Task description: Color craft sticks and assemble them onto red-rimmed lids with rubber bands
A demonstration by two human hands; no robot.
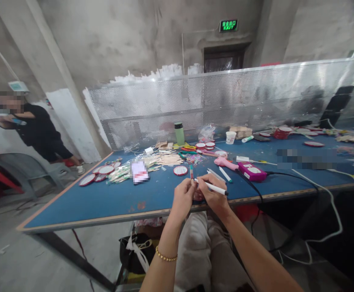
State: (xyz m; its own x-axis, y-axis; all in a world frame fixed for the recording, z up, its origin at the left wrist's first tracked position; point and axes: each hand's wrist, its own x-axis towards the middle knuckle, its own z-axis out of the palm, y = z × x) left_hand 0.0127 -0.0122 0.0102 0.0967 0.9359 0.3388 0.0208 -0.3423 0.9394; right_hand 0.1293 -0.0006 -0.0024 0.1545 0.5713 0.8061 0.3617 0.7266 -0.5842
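Near the table's front edge, my left hand [183, 196] pinches a narrow wooden stick [191, 172] upright; its upper part is coloured green and red. My right hand [216, 198] grips a white marker pen [216, 188] with a black end, its tip pointing left at the stick. The two hands almost touch. Just behind them lies a round white disc with a red rim [180, 170]. More white markers [225, 174] rest to the right of my right hand, one with a teal end.
A pink glue gun [226, 163] and purple box [252, 171] with cables lie right. Behind are wooden sticks [169, 158], a green bottle [179, 134] and paper cup [231, 138]. Red-rimmed discs [105, 170] lie left. A perforated metal screen [165, 105] backs the table. A person [40, 127] stands far left.
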